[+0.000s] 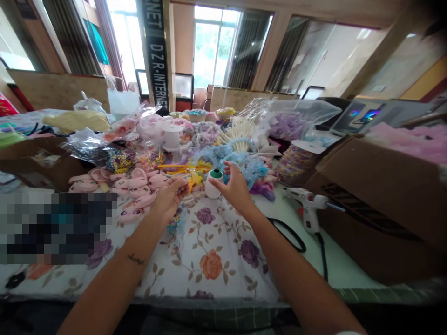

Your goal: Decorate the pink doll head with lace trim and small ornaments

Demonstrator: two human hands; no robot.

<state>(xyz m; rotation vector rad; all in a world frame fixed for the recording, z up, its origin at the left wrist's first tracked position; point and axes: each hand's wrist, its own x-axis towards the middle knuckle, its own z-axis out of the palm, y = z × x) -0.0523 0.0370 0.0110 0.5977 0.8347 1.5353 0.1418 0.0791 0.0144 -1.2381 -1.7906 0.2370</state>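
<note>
Craft heap [195, 139] beyond bare floral cloth [209, 260]

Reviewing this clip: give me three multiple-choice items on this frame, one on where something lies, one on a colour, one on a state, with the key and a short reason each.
1. Where does the glue gun lie?
A. on the table to the right of the right hand
B. inside the cardboard box
C. under the left forearm

2. What colour is the core of the white spool?
A. red
B. green
C. yellow

3. What is the right hand doing?
A. lying flat on the floral cloth
B. gripping the glue gun
C. touching the spool with its fingers

Key: 1 A, the gun rests on the bare tabletop between the right hand and the cardboard box. 2 B, the ring at the spool's top shows green. 3 C, the fingers curl against the spool's side, while the left hand pinches something small that cannot be made out, beside it.
</note>
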